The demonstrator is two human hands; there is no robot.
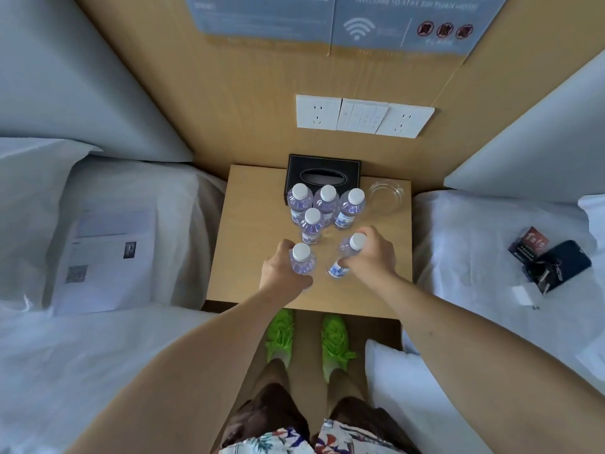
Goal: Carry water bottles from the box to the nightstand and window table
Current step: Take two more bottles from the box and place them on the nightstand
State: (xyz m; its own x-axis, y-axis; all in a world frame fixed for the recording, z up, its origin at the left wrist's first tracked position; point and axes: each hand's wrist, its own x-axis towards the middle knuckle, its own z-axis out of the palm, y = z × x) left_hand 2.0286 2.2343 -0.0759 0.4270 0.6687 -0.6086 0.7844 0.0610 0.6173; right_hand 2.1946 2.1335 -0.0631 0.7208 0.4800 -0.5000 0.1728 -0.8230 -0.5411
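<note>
Wood-panel wall (248, 103) at the back, with a white socket and switch strip (363, 117) and blue-grey notice sheets (330, 22) above it (one shows a wifi symbol). Two beds with white linen, left bed (98, 355) and right bed (491, 257), each with a grey padded headboard. Printed paper (104, 260) lies on the left bed; a dark phone with keys (556, 267) and a small red packet (530, 245) on the right. Even daylight, soft shadows.

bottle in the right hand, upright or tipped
Tipped: the bottle in the right hand leans, cap toward the standing bottles, base toward the nightstand's front edge.
</note>
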